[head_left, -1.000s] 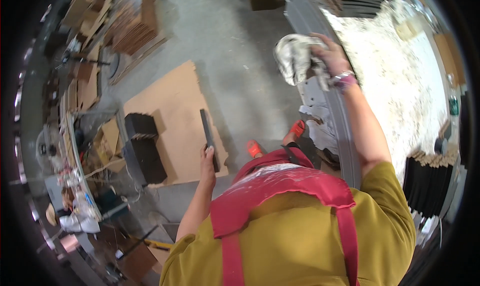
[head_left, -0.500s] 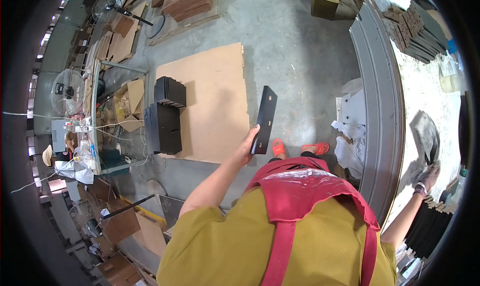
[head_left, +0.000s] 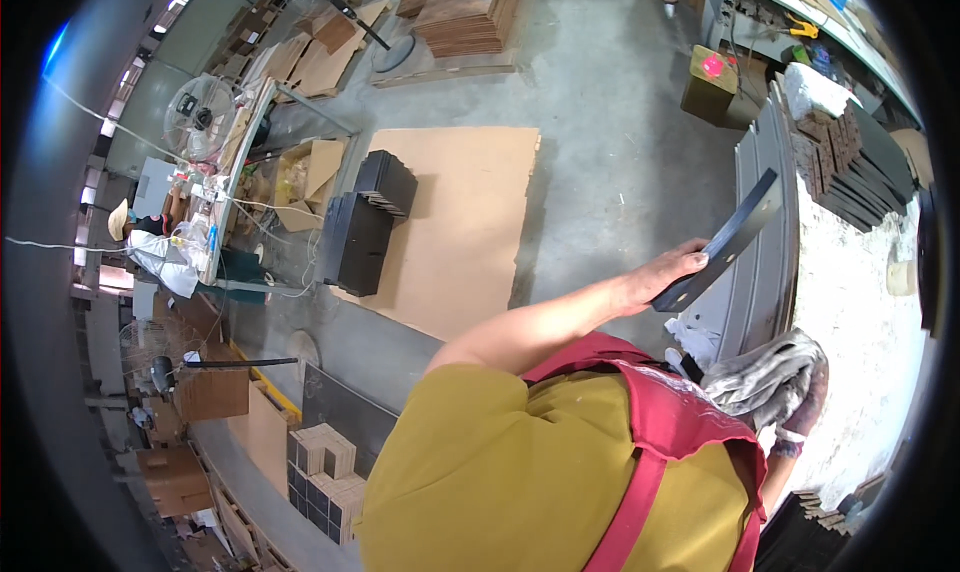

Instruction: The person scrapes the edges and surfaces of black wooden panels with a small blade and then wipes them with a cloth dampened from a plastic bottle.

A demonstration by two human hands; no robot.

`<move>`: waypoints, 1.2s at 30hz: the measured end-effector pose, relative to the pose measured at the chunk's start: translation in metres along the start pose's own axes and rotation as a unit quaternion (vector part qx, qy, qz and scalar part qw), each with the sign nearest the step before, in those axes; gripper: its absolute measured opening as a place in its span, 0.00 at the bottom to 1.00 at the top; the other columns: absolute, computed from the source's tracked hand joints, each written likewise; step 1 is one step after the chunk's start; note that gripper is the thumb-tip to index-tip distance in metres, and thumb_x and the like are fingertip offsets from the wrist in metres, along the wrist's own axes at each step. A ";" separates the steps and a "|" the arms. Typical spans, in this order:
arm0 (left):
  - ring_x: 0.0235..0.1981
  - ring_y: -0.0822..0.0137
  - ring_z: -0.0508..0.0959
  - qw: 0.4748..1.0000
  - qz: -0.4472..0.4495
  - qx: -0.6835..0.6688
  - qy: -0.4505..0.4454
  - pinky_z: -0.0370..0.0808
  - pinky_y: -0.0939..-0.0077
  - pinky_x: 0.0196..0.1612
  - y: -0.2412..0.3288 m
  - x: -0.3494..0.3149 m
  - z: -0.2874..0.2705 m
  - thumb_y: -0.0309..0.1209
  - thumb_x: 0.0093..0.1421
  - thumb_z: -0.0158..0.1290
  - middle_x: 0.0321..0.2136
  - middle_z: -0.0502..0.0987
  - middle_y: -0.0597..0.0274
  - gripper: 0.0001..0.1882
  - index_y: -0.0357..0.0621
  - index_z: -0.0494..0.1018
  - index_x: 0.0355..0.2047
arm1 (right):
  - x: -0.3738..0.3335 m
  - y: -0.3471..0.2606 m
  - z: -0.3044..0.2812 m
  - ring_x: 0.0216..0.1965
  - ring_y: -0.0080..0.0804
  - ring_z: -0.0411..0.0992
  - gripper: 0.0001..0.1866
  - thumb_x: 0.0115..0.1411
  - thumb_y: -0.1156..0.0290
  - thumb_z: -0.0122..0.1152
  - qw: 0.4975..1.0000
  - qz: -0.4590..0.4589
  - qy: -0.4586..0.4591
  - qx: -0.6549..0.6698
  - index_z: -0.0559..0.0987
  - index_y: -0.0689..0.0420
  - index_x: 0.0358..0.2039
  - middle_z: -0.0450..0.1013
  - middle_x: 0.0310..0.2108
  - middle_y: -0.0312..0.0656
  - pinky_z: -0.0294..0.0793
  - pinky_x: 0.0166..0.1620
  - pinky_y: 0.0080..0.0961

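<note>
My left hand is closed on one long edge of a narrow black panel with small holes. The panel is raised and tilted, just short of the white-topped workbench. Lower right, my right hand, in what looks like a dark glove, grips a crumpled grey rag by the bench edge. The rag hides most of its fingers.
Dark boards are piled at the bench's far end, more dark strips at its near end. Left of me, black panels stand stacked on a cardboard sheet. A green box sits beyond the bench.
My body has turned toward the bench. My left hand has carried the black panel to the right, up to the bench side. My right hand has drawn the rag off the bench top toward me.
</note>
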State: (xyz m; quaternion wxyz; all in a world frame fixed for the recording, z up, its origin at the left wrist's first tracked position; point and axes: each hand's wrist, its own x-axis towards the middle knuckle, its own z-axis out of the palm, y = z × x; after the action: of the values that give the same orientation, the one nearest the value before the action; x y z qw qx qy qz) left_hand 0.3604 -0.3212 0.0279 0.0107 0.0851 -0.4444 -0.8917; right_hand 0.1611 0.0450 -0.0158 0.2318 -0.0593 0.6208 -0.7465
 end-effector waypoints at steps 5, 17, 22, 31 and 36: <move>0.41 0.79 0.66 0.992 -0.072 0.069 -0.082 0.65 0.83 0.44 -0.004 0.067 0.056 0.50 0.62 0.50 0.41 0.67 0.72 0.31 0.45 0.63 0.58 | -0.076 -0.047 -0.040 0.52 0.35 0.69 0.25 0.68 0.56 0.45 0.983 0.093 0.064 0.142 0.70 0.61 0.56 0.70 0.52 0.44 0.67 0.57 0.34; 0.53 0.59 0.68 0.823 -0.018 0.441 -0.359 0.64 0.68 0.57 -0.081 0.218 0.153 0.32 0.51 0.60 0.51 0.68 0.53 0.33 0.42 0.65 0.58 | -0.266 0.015 -0.105 0.59 0.44 0.63 0.29 0.59 0.67 0.58 0.681 -0.023 0.612 -0.402 0.65 0.61 0.60 0.65 0.58 0.50 0.59 0.62 0.32; 0.52 0.53 0.69 0.716 0.092 0.519 -0.458 0.66 0.64 0.56 -0.103 0.271 0.185 0.34 0.48 0.63 0.50 0.68 0.49 0.34 0.42 0.66 0.56 | -0.222 -0.018 -0.057 0.49 0.49 0.68 0.25 0.53 0.66 0.62 0.559 0.030 0.572 -0.599 0.72 0.54 0.52 0.71 0.46 0.49 0.65 0.53 0.40; 0.49 0.46 0.71 0.609 0.180 0.573 -0.518 0.69 0.58 0.52 -0.097 0.346 0.193 0.37 0.42 0.66 0.50 0.67 0.47 0.35 0.46 0.69 0.53 | -0.351 -0.025 -0.072 0.44 0.34 0.74 0.16 0.56 0.69 0.54 0.701 -0.145 0.678 -0.168 0.78 0.63 0.44 0.77 0.40 0.41 0.72 0.49 0.31; 0.51 0.48 0.69 0.647 0.155 0.523 -0.533 0.67 0.61 0.55 -0.095 0.375 0.194 0.29 0.44 0.63 0.50 0.67 0.49 0.34 0.46 0.67 0.54 | -0.453 -0.066 -0.020 0.46 0.49 0.72 0.15 0.59 0.61 0.51 0.293 0.474 0.734 -0.389 0.78 0.59 0.36 0.75 0.43 0.50 0.70 0.49 0.41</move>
State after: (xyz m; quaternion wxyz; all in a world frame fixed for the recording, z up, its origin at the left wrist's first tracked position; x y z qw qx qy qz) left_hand -0.0348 -0.1457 0.0138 -0.1364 -0.4835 -0.7728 -0.3879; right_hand 0.5368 0.2616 0.1332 -0.0571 0.7347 0.6701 0.0893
